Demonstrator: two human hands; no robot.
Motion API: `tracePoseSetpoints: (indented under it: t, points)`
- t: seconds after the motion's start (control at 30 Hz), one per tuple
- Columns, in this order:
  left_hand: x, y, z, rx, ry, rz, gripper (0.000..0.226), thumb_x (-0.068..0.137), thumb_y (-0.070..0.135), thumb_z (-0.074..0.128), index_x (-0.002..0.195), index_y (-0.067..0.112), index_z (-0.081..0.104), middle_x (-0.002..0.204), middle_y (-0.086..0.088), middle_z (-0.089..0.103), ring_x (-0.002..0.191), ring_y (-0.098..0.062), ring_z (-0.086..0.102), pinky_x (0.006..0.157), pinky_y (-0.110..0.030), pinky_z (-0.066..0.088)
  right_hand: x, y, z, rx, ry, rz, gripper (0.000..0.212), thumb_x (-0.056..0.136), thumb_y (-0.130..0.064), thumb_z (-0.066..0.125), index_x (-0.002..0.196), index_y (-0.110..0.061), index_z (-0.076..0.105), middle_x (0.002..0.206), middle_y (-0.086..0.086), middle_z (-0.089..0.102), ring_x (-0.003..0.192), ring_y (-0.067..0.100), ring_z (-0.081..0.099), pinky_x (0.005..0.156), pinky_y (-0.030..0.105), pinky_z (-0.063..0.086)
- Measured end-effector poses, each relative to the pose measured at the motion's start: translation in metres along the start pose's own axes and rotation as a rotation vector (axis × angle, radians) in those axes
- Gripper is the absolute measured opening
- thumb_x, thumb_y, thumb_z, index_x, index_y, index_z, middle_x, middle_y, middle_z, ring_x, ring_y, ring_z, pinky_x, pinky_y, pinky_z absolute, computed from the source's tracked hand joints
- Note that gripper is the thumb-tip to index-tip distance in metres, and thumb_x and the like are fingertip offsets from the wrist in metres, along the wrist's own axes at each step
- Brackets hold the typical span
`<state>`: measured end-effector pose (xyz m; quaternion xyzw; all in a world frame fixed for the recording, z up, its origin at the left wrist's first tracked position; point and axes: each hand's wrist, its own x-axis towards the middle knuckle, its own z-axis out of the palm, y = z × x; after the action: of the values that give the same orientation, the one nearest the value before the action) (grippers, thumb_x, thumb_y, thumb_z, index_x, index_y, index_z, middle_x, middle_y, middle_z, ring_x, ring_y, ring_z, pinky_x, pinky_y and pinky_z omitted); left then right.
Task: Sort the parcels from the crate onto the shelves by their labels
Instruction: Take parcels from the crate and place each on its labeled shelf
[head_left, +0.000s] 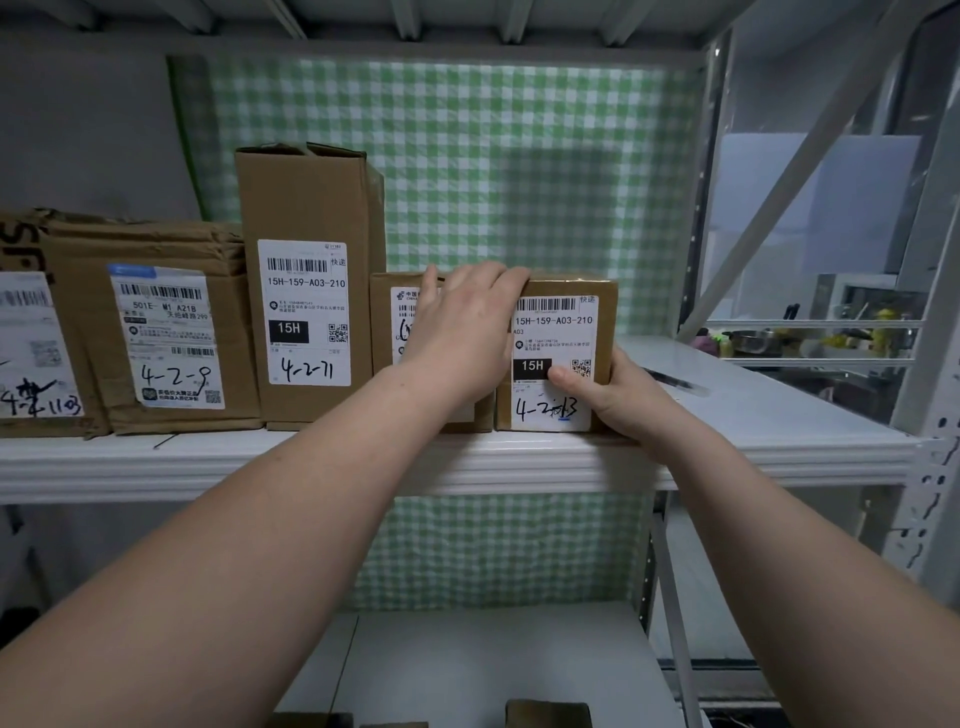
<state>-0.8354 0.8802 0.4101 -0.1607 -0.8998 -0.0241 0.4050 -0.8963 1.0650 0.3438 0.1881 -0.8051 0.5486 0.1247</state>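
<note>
A small brown parcel (563, 291) with a white label marked 15H-159-A03-210 and handwritten 4-2-13 stands on the white shelf (322, 462). My right hand (618, 400) grips its lower right corner, thumb on the label. My left hand (462, 322) lies over its top left edge, fingers curled over the top, and covers most of the neighbouring small parcel (387, 312). Left of that stand a tall parcel (306, 218) marked 4-2-71, a crumpled parcel (156, 332) marked 4-2-9, and another parcel (31, 348) at the frame's left edge.
A green checked cloth (467, 156) backs the shelf. To the right of the held parcel the shelf surface is bare up to the grey metal upright (930, 405). A lower shelf (493, 654) carries box tops at the bottom edge. A black pen (670, 379) lies on the shelf behind my right hand.
</note>
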Motion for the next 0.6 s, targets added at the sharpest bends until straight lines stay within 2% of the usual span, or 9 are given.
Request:
tracePoseSetpoints:
  t: [0.33, 0.43, 0.47, 0.53, 0.57, 0.6]
  points:
    - [0.002, -0.013, 0.001, 0.014, 0.000, 0.098, 0.060, 0.090, 0.026, 0.058, 0.145, 0.020, 0.032, 0.142, -0.002, 0.041, 0.134, -0.023, 0.033, 0.117, -0.045, 0.016, -0.002, -0.004, 0.001, -0.122, -0.006, -0.002, 0.087, 0.059, -0.075, 0.063, 0.133, -0.030, 0.051, 0.123, -0.015, 0.066, 0.111, 0.009, 0.062, 0.102, 0.039, 0.048]
    - [0.000, -0.017, -0.002, 0.015, -0.016, 0.121, 0.064, 0.090, 0.025, 0.058, 0.147, 0.021, 0.029, 0.145, -0.002, 0.039, 0.136, -0.023, 0.031, 0.117, -0.047, 0.015, -0.007, -0.007, 0.002, -0.162, 0.029, 0.010, 0.077, 0.073, -0.068, 0.067, 0.136, -0.028, 0.048, 0.127, -0.013, 0.063, 0.116, 0.012, 0.060, 0.098, 0.033, 0.047]
    - [-0.001, -0.018, -0.004, 0.016, -0.014, 0.119, 0.065, 0.090, 0.025, 0.058, 0.148, 0.021, 0.027, 0.148, -0.002, 0.036, 0.138, -0.023, 0.029, 0.118, -0.048, 0.013, -0.009, -0.008, 0.003, -0.183, 0.074, 0.001, 0.077, 0.078, -0.063, 0.067, 0.140, -0.025, 0.043, 0.133, -0.009, 0.060, 0.121, 0.014, 0.057, 0.097, 0.032, 0.044]
    - [-0.007, -0.026, -0.006, 0.018, 0.021, 0.087, 0.065, 0.091, 0.024, 0.057, 0.148, 0.021, 0.027, 0.150, -0.004, 0.033, 0.139, -0.025, 0.026, 0.118, -0.050, 0.010, -0.016, -0.013, 0.004, -0.262, 0.230, -0.044, 0.093, 0.080, -0.057, 0.068, 0.152, -0.018, 0.025, 0.154, 0.003, 0.039, 0.139, 0.020, 0.039, 0.111, 0.036, 0.034]
    - [-0.012, -0.031, -0.007, 0.019, 0.066, 0.075, 0.061, 0.090, 0.022, 0.057, 0.146, 0.018, 0.033, 0.146, -0.007, 0.037, 0.137, -0.028, 0.031, 0.116, -0.051, 0.015, -0.020, -0.016, 0.005, -0.334, 0.314, -0.093, 0.100, 0.080, -0.057, 0.068, 0.154, -0.014, 0.018, 0.159, 0.006, 0.028, 0.145, 0.022, 0.028, 0.116, 0.038, 0.026]
    - [-0.018, -0.038, -0.008, 0.024, 0.133, 0.071, 0.054, 0.089, 0.018, 0.058, 0.140, 0.015, 0.043, 0.139, -0.011, 0.045, 0.130, -0.032, 0.039, 0.112, -0.052, 0.024, -0.025, -0.018, 0.006, -0.432, 0.403, -0.176, 0.099, 0.080, -0.056, 0.069, 0.154, -0.012, 0.020, 0.159, 0.010, 0.026, 0.146, 0.023, 0.025, 0.117, 0.037, 0.023]
